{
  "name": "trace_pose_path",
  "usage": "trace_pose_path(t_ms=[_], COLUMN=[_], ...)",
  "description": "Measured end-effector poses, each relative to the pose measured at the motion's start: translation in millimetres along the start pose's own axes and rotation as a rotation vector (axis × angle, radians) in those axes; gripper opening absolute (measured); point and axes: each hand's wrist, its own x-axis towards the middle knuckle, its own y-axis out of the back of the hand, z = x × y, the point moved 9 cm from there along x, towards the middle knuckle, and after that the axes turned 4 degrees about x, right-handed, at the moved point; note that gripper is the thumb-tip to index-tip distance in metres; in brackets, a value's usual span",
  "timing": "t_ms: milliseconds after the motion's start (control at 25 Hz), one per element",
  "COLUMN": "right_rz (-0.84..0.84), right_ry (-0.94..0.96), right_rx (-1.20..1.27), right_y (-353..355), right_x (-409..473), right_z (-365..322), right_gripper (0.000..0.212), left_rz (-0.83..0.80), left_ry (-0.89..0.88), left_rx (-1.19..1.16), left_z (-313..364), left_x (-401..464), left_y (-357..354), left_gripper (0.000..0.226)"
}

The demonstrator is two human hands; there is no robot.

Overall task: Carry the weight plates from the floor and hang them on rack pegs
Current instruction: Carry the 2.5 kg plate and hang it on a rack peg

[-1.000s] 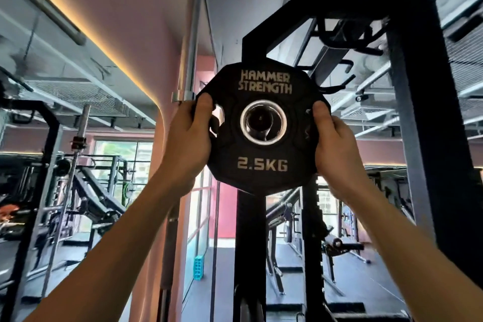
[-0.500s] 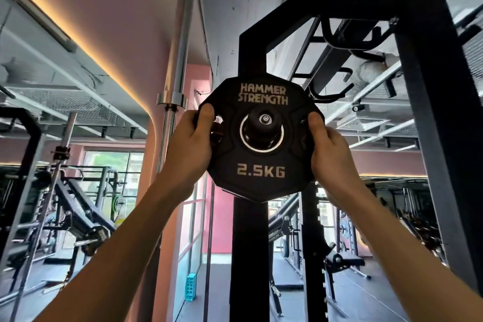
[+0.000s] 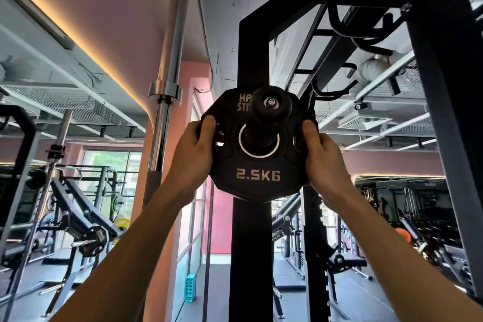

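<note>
A black 2.5 kg weight plate (image 3: 257,180) sits high on the black rack upright (image 3: 252,65), its silver-rimmed centre hole threaded over a black rack peg (image 3: 270,108) that sticks out toward me. My left hand (image 3: 194,151) grips the plate's left edge, thumb on the front by a grip slot. My right hand (image 3: 322,154) grips its right edge the same way. The peg hides part of the plate's lettering.
A chrome barbell (image 3: 167,81) stands upright just left of the rack. Black hooks (image 3: 337,86) jut from the frame behind the plate at right. Benches and machines (image 3: 78,217) fill the floor at left and right. A teal block (image 3: 190,287) lies on the floor.
The plate has slid back along the peg toward the upright, so the peg now sticks out well in front of it. Both hands kept their grip on its edges.
</note>
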Motion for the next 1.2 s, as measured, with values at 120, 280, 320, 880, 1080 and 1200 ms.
trace_pose_path(t_ms=[120, 280, 320, 880, 1080, 1200], right_rz=[-0.002, -0.011, -0.017, -0.162, -0.253, -0.307], right_ry=[0.004, -0.008, -0.015, -0.175, -0.263, -0.278], right_rx=[-0.007, 0.002, 0.009, -0.108, -0.223, -0.289], right_y=[-3.2, -8.5, -9.6, 8.6, 36.7, 55.0], right_x=[4.3, 8.4, 8.8, -36.9, -101.6, -148.3], right_z=[7.6, 21.7, 24.8, 14.9, 28.8, 34.9], right_gripper=[0.076, 0.08, 0.082, 0.053, 0.036, 0.028], left_rz=[0.025, 0.027, 0.019, -0.084, -0.206, -0.298], left_ry=[-0.013, -0.031, -0.024, 0.189, 0.282, 0.334], left_rx=[0.015, 0.044, 0.04, 0.166, 0.343, 0.39], left_z=[-7.4, -12.5, -14.4, -32.0, -42.9, -42.9], left_x=[3.3, 6.6, 6.4, -41.9, -115.0, -168.1], left_y=[-1.6, -4.6, -5.7, 6.1, 17.1, 23.8], left_gripper=[0.032, 0.034, 0.035, 0.036, 0.03, 0.03])
